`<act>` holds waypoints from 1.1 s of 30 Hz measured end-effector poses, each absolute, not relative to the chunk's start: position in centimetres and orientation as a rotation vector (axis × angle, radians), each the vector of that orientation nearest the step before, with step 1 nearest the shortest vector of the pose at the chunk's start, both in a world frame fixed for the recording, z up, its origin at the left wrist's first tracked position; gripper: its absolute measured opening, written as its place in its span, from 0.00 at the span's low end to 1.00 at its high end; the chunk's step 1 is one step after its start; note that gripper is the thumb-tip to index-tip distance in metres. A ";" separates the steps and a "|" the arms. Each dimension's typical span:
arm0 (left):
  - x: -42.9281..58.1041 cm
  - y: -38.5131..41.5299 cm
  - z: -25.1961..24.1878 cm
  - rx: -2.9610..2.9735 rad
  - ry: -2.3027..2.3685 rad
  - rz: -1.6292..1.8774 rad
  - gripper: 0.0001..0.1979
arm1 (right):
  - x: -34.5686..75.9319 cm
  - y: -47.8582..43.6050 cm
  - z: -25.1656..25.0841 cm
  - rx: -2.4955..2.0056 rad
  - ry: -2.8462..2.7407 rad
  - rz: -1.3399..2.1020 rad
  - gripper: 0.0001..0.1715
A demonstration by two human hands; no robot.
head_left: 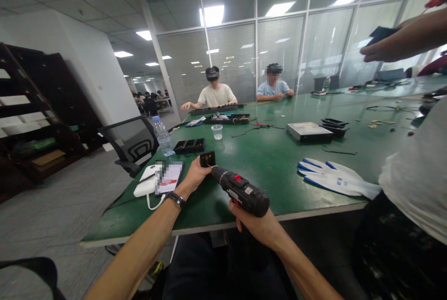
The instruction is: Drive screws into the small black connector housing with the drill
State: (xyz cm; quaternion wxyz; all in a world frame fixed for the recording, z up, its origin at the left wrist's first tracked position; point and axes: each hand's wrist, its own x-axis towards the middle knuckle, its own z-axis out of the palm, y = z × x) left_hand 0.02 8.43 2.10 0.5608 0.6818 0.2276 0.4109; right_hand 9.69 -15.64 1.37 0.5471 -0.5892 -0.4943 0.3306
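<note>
My right hand (249, 218) is wrapped round the grip of a black cordless drill (240, 190) with red switches. Its bit end points forward and left, against or very close to a small black plastic box (207, 158) with brassy spots on the face toward me. My left hand (195, 174) pinches that box from its left side and tilts it up above the green table (272, 151). Whether the bit touches the box I cannot tell. Just left of my left wrist lie a phone (170, 176) and a white power bank (146, 186) with a cable.
Beyond my left hand stand a black compartment tray (189, 146), a water bottle (162, 136) and a clear cup (217, 132). White-blue gloves (333, 176) and a flat metal-topped box (309, 131) lie to the right. A person stands close at right; two people sit across the table.
</note>
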 end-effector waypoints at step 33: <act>0.0 8.1 2.3 1.642 0.584 0.986 0.21 | 9.7 -15.9 1.8 -1.364 -1.179 0.785 0.09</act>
